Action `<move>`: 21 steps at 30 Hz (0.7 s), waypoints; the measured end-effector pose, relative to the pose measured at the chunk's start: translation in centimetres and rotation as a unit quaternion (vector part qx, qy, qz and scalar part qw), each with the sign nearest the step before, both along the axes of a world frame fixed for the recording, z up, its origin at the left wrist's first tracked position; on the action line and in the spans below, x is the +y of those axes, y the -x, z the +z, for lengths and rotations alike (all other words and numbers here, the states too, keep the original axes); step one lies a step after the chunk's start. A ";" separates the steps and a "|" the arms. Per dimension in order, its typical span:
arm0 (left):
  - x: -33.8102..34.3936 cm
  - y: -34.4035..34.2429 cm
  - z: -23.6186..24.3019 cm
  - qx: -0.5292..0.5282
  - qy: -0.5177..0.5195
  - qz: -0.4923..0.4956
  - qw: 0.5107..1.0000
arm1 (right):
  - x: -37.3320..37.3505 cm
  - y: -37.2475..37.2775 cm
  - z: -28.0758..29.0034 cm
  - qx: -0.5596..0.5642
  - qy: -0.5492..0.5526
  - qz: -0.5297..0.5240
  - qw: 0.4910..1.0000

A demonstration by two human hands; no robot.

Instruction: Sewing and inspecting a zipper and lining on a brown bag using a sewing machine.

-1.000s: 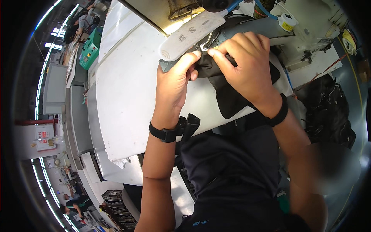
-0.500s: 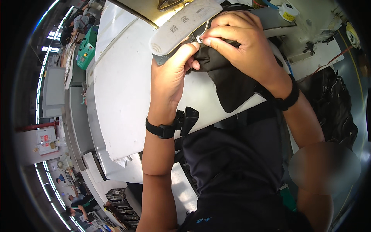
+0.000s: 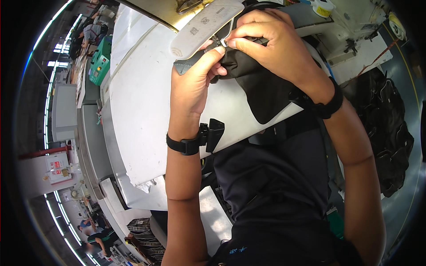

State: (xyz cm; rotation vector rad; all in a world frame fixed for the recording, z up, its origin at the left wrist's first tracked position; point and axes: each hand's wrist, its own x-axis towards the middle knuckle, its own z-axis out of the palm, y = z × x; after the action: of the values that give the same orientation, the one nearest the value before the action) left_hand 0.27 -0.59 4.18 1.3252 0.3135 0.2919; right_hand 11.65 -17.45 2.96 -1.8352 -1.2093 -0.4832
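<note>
A piece of black cloth (image 3: 259,95) lies partly on the white table (image 3: 137,111), bunched under my hands beside the pale grey arm of a sewing machine (image 3: 204,29). My left hand (image 3: 195,82) is closed on the cloth's left edge, its thumb pressed down on top. From the right, my right hand (image 3: 275,46) is closed in a pinch at the same edge, thumb and forefinger around a small whitish piece (image 3: 224,41). That piece is too small to name and partly covered by the fingertips. Both hands almost meet beside the machine arm.
A white container (image 3: 322,8) with a yellow label stands at the upper right. Dark garments (image 3: 377,133) are heaped beyond my right arm. Left of the table sits a green box-shaped device (image 3: 101,61). Other people appear far off at the left.
The whole view has shifted slightly. My fingers have moved only a little at the cloth's edge; both hands keep their hold on it.
</note>
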 end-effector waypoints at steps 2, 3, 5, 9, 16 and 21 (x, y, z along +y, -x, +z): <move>0.0 0.0 0.0 -0.004 -0.001 -0.001 1.000 | 0.0 0.1 0.2 -0.032 -0.009 -0.009 0.999; 0.0 0.0 -0.1 -0.004 0.000 0.000 1.000 | -0.1 0.2 0.3 -0.032 -0.008 -0.009 0.999; 0.0 0.1 -0.1 -0.003 -0.002 0.002 1.000 | -0.3 0.3 0.4 -0.046 -0.004 -0.011 0.999; 0.0 0.4 -0.2 -0.024 0.031 0.010 0.999 | 0.0 -0.1 0.4 0.006 -0.009 0.022 1.000; 0.3 -0.2 0.0 -0.019 0.013 0.008 1.000 | 0.4 -0.6 0.1 0.035 0.003 0.020 0.999; 0.4 -0.3 -0.2 -0.006 0.081 0.009 0.997 | 0.3 -0.5 0.5 0.025 -0.021 0.032 0.999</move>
State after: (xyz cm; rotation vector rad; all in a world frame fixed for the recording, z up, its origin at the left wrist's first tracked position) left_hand 0.53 -0.18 4.01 1.1617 0.3327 0.2830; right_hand 12.19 -17.18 3.43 -1.7588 -1.2105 -0.4210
